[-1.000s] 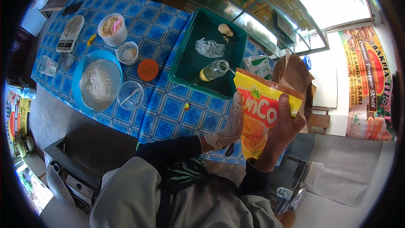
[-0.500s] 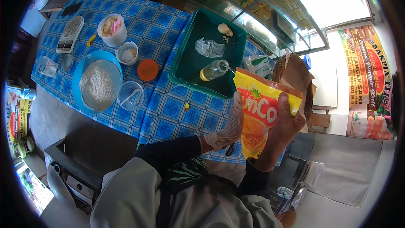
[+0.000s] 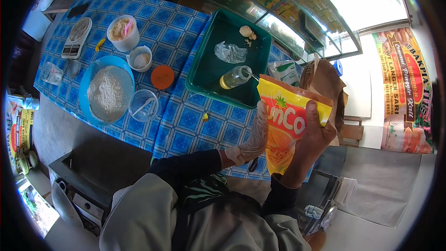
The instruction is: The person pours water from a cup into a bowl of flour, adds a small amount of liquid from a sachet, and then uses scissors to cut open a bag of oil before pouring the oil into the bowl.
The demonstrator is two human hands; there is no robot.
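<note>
Blue tablecloth (image 3: 186,128), one tray (image 3: 204,67), one pouch (image 3: 281,135) clamped in right hand (image 3: 316,138), left hand (image 3: 254,138) (gloved), grip unclear.

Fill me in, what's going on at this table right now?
A person holds a yellow-and-orange pouch in the right hand, with the gloved left hand against its left edge. A thin streak links the pouch's top left corner to the mouth of a glass jar, which has some yellow liquid in it and sits in a green tray. Off to the left, a blue bowl holds white powder.
</note>
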